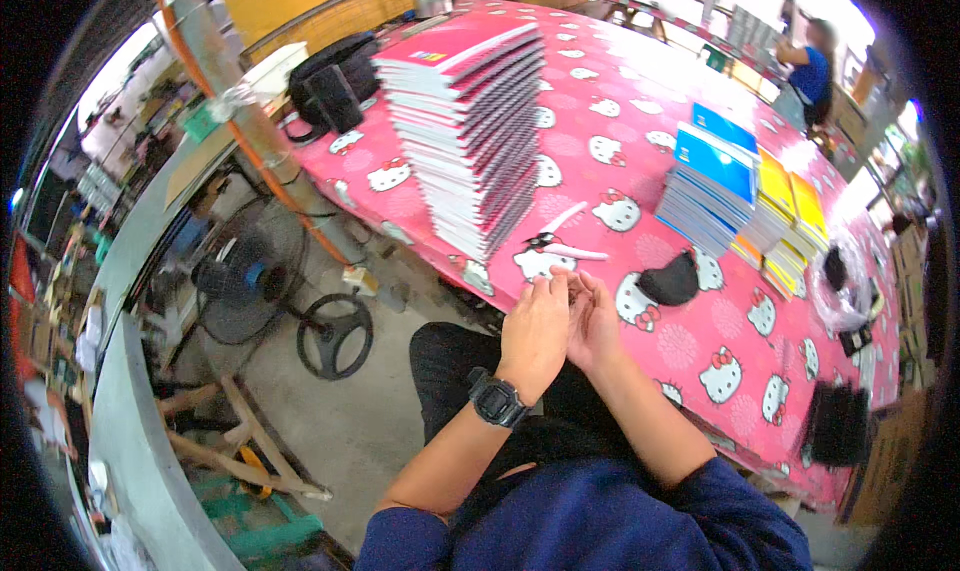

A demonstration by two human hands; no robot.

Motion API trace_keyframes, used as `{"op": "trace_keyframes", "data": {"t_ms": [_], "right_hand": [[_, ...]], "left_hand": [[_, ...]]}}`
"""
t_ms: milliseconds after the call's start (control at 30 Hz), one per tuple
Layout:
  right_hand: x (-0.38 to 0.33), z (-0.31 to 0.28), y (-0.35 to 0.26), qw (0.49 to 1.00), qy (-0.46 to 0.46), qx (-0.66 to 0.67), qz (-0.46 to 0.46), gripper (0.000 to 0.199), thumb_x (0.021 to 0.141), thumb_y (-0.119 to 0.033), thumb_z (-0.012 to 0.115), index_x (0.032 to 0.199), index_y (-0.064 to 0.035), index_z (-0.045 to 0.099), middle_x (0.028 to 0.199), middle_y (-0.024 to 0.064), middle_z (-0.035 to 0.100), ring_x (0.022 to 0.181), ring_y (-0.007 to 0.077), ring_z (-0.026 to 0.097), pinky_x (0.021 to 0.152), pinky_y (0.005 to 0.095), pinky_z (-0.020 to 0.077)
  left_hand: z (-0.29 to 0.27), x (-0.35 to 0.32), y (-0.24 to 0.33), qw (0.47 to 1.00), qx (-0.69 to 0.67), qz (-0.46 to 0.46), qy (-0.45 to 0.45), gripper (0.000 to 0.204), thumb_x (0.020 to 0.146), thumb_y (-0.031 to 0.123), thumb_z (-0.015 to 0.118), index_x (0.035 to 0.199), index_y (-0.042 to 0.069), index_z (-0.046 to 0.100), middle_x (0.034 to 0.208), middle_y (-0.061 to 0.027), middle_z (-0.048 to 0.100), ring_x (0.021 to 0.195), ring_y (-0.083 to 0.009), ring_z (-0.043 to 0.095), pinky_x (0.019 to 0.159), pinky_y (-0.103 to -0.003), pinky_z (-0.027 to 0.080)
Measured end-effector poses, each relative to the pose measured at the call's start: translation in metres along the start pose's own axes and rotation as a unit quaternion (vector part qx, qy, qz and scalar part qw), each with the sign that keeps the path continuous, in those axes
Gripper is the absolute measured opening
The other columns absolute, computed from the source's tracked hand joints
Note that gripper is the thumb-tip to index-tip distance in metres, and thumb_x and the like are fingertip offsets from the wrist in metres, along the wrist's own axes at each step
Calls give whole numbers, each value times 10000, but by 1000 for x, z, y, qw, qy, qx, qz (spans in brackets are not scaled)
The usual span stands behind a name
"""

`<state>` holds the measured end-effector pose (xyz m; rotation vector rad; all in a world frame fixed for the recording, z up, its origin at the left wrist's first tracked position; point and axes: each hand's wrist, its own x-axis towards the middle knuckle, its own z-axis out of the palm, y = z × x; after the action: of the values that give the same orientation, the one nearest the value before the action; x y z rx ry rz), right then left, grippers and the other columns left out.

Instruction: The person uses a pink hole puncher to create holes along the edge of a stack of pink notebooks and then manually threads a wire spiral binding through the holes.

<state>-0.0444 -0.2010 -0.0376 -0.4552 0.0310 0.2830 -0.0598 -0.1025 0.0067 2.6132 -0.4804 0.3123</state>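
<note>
My left hand (537, 331), with a black watch on its wrist, is over the table's near edge, back upward and fingers stretched forward. Close against it is my right hand (597, 328), palm turned toward the left and fingers loosely bent. No object shows between them, though the left hand partly hides the gap. Just beyond my fingertips lie white-handled pliers (572, 252) with their handles apart. A tall stack of pink-covered spiral notebooks (455, 136) rises beyond them to the left. To the right of my hands sits a rounded black object (670, 279).
Blue notebooks (708, 183) and yellow notebooks (785, 216) stand stacked on the pink patterned table (665, 346). Farther right are a clear plastic bag (848, 296) and a black block (838, 424). A black bag (335, 83) rests at the far left, near a pole. A fan (240, 276) occupies the floor.
</note>
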Motion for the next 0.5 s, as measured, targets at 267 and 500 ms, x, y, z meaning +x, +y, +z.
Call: {"op": "trace_keyframes", "data": {"t_ms": [267,500], "right_hand": [[-81,20,-136,927,64,-207,-306,219,900,-232,521,930,-23,578,821,73,590,757,162,578,671,292,474],[-236,-8,-341,7,421,-624,-658,236,925,-154,436,1063,5,544,1026,110,563,945,202,512,880,325,382]], "left_hand": [[-34,-8,23,952,-234,133,147,363,756,65,647,1106,25,557,980,-143,552,864,-278,539,728,-377,453],[-21,-31,2,961,-242,66,117,330,749,30,640,1072,25,572,1005,-119,540,840,-225,538,710,-306,445]]}}
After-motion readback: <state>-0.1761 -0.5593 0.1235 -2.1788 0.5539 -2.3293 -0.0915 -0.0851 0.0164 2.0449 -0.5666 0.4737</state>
